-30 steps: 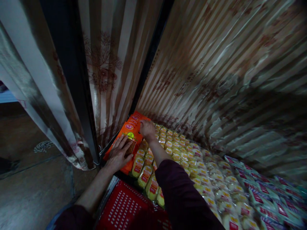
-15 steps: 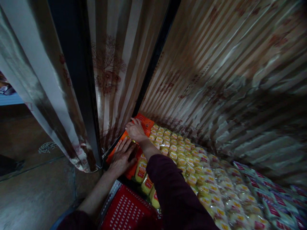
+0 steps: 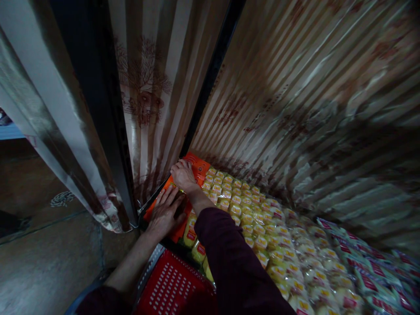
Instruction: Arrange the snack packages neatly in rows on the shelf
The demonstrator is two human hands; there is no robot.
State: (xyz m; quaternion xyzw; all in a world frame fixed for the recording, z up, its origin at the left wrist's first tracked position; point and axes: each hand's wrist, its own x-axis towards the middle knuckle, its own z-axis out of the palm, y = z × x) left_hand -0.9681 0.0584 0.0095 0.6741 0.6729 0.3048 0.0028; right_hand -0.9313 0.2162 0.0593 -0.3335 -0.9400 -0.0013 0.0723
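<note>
Beside the striped curtain (image 3: 146,148), orange packets (image 3: 197,164) lay in a row, the left hand (image 3: 165,214) resting flat on the near ones with its fingers spread, grasping nothing. Just beyond it, the right hand (image 3: 183,176) bent over the same row; whether it gripped a packet, I could not tell. Yellow snacks (image 3: 235,210) lined the right side, near a red basket (image 3: 173,282).

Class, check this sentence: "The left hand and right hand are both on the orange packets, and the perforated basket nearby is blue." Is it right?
Not quite: the perforated basket nearby is red, not blue, as the head view shows. The left hand and right hand are both on the orange packets.
</note>
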